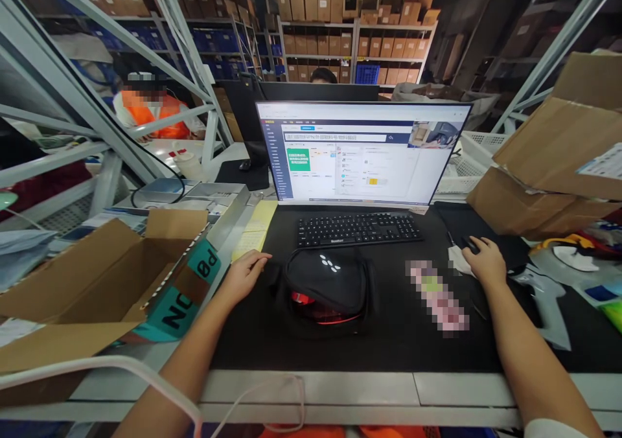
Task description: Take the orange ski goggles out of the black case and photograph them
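My left hand (244, 273) rests on the black desk mat (389, 341), fingers curled loosely, just left of a black pouch (326, 285) with a white dot logo and red trim. It holds nothing that I can see. My right hand (483, 261) lies over a black computer mouse (470, 244) at the right of the mat, fingers wrapped on it. A black keyboard (358, 228) sits between the hands, below a lit monitor (358, 155). A blurred pink and green strip (437, 295) lies on the mat near my right wrist.
An open cardboard box (92, 282) with teal tape stands at the left. Stacked cardboard boxes (558, 159) crowd the right edge. Yellow paper (255, 230) lies left of the keyboard. A person in an orange vest (150, 111) sits behind metal shelving. A white cable (146, 373) crosses the front edge.
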A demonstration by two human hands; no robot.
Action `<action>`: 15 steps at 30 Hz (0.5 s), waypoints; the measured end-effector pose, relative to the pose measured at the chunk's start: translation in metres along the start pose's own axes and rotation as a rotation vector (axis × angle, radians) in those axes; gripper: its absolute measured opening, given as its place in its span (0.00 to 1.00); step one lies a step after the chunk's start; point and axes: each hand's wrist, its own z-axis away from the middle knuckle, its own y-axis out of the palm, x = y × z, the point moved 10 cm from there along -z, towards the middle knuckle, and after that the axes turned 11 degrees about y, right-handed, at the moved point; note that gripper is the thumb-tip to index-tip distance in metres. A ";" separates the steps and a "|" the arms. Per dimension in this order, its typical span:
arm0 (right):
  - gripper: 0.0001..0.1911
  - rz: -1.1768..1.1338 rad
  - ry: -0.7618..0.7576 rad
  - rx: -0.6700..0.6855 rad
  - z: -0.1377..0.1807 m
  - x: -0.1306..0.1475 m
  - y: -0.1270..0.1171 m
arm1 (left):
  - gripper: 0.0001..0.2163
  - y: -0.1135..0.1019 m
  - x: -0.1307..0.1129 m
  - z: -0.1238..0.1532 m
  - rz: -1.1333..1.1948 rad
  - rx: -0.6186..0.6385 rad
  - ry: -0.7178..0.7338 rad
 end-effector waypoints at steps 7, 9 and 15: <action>0.34 0.003 0.044 -0.012 0.003 -0.003 -0.005 | 0.21 0.002 -0.001 0.001 0.005 0.020 0.011; 0.33 0.012 0.046 0.010 0.001 -0.004 -0.002 | 0.22 0.002 -0.001 0.001 0.007 0.021 0.012; 0.35 -0.037 -0.005 0.040 -0.005 0.002 0.001 | 0.25 0.002 0.000 0.000 0.018 0.032 0.012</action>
